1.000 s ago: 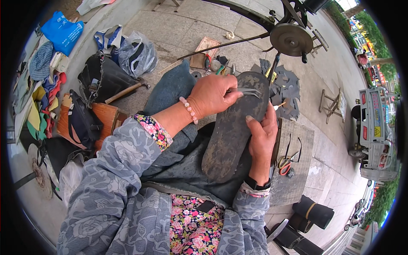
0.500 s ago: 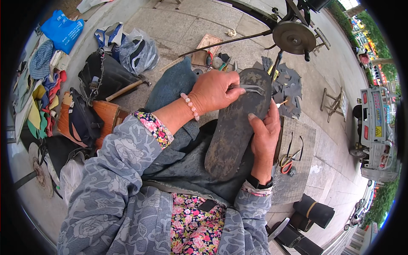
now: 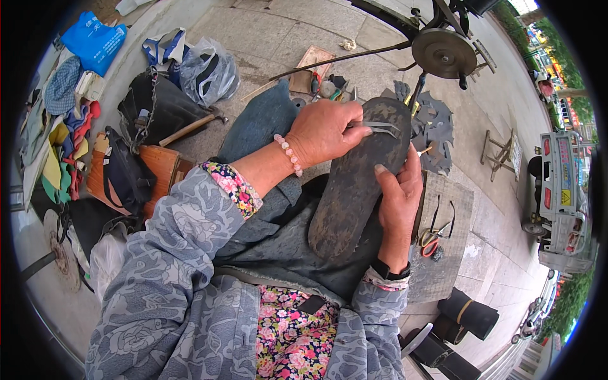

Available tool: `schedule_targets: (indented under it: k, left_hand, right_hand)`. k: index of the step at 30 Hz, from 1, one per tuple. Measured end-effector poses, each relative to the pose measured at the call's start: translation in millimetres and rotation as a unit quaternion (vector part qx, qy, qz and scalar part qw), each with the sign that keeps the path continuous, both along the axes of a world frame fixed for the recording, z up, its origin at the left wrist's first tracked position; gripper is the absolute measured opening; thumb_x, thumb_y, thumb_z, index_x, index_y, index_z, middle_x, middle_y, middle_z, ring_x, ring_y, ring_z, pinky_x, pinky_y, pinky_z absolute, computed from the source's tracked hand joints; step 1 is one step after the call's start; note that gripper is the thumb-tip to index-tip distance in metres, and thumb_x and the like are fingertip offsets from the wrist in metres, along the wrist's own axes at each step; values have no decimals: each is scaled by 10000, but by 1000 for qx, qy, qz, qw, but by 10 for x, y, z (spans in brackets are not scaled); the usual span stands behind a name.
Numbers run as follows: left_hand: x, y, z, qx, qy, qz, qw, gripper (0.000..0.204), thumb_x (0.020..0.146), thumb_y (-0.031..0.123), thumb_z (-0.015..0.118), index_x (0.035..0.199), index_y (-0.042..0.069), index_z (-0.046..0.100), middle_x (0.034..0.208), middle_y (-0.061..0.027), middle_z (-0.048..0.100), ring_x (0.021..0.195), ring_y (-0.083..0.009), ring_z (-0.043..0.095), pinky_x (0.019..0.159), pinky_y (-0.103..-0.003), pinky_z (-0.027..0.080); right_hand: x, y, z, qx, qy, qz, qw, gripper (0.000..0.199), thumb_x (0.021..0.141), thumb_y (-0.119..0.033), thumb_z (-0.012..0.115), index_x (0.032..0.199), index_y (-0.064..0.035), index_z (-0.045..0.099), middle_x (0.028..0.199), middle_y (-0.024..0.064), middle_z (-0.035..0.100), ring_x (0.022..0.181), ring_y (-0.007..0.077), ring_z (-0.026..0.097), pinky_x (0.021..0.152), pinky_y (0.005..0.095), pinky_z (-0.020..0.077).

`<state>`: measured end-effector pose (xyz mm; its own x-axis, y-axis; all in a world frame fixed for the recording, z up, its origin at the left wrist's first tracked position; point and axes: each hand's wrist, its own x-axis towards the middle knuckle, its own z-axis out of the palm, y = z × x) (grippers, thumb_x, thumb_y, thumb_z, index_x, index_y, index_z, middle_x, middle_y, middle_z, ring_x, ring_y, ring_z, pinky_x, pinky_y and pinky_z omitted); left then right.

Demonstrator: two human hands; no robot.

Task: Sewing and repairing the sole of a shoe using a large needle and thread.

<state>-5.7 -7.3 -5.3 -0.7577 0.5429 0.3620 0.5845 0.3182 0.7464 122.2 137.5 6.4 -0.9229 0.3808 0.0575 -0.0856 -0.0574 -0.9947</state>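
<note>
A dark shoe sole lies tread-up across the person's lap, its toe at one o'clock and its heel at seven o'clock over the grey apron. The left hand comes in from nine o'clock with its fingers clamped together on a pair of metal scissors, whose blades lie flat on the toe end of the sole. The right hand grips the sole's three o'clock edge, thumb on the tread and the remaining fingers wrapped behind out of sight.

Open room is tight near the sole: just past its toe, at twelve to one o'clock, stand a round metal wheel on a machine frame and a heap of dark cut rubber pieces on the pavement. At three o'clock a flat grey mat carries red-handled pliers, with bare paving beyond it. At five o'clock lie dark rolls of material.

At ten o'clock a hammer leans on a black bag; its contents cannot be made out. Beside it at eleven o'clock a clear plastic bag holds something dark. A wooden box at nine o'clock has a dark shoe resting on it, and coloured cloths are stacked at the far nine o'clock edge. A blue bag lies at eleven o'clock.
</note>
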Motion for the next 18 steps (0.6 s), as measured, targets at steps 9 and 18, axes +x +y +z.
schedule_targets:
  k: [9,18]
  left_hand:
    - [-18,4,18,26,-61,28,997,219,840,182,752,773,27,612,634,-104,628,544,-207,607,533,-326,458]
    - [-9,25,-24,36,-20,0,999,214,834,169,764,768,25,620,622,-99,628,519,-167,593,511,-317,451]
  right_hand:
    - [10,-20,25,8,-3,10,1000,613,850,61,539,1438,88,368,1293,146,583,1169,186,571,1006,303,436]
    - [11,-3,14,9,-5,3,1000,627,839,68,537,1442,89,365,1298,153,579,1181,196,570,1020,314,431]
